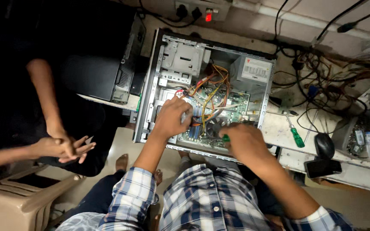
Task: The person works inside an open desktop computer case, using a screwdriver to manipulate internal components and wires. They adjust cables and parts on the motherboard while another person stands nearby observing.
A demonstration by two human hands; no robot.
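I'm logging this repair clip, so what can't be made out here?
Head view:
- Screwdriver tip: covered by the right hand.
- Motherboard area under the left hand: hidden by its fingers.
- Phone screen: dark, unreadable.
- Second person's hands: body lost in shadow.

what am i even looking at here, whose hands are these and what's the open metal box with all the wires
There is one picture, taken by a camera worn on a person's head, looking down at their own two hands; the checked sleeves at the bottom are theirs. The metal box is a desktop computer case lying on its side with its cover off, so you see the green circuit board and orange and yellow wires inside. The left hand rests on the board. The right hand holds a screwdriver with a green handle near the fan. On the table to the right lie another green screwdriver, a black mouse and a phone. The clasped hands at the left belong to someone else standing by.
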